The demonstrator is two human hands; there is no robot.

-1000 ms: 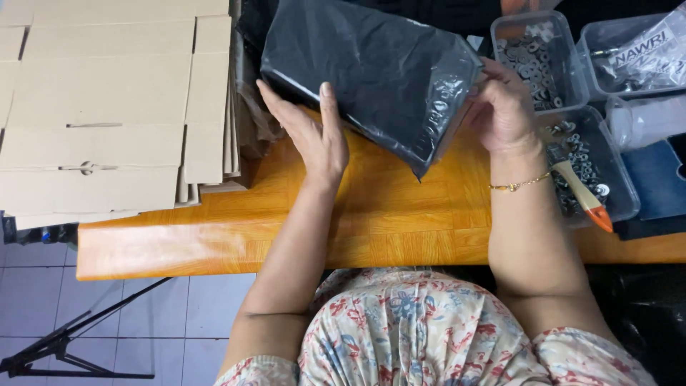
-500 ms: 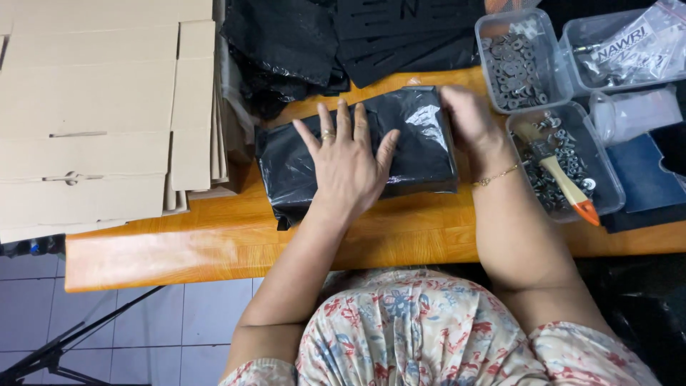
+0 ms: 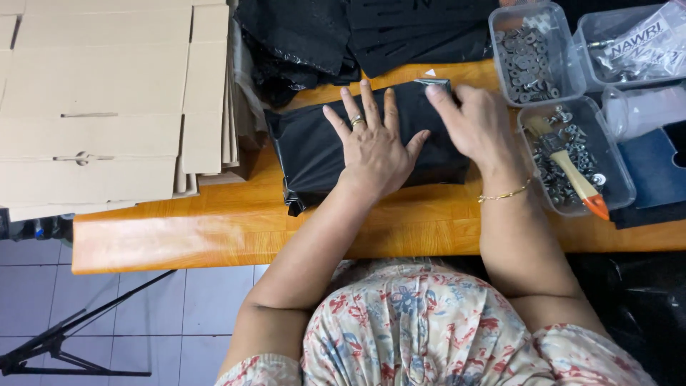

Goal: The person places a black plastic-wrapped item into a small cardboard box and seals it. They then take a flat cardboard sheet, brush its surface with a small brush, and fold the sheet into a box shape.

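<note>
- Both hands lie flat and open on the black plastic package [image 3: 314, 154]: the left hand [image 3: 371, 146] has its fingers spread over the package's middle, and the right hand [image 3: 479, 125] presses its right end, fingertips at the far right corner; neither hand grips anything.
- That package lies across the middle of the orange wooden table [image 3: 214, 229], nearer the far edge than the near one.
- By my judgement the step in hand is flattening or smoothing the package against the table; a next move would call for steady downward pressure so the slick film does not slide.
- Beyond it, at the far edge, more black bags [image 3: 321, 36] lie heaped.
- Toward the table's left end sits a stack of flat cardboard [image 3: 100, 107].
- At the right end stand clear tubs of metal hardware [image 3: 529, 53], one holding a wooden-handled brush [image 3: 572, 171].
</note>
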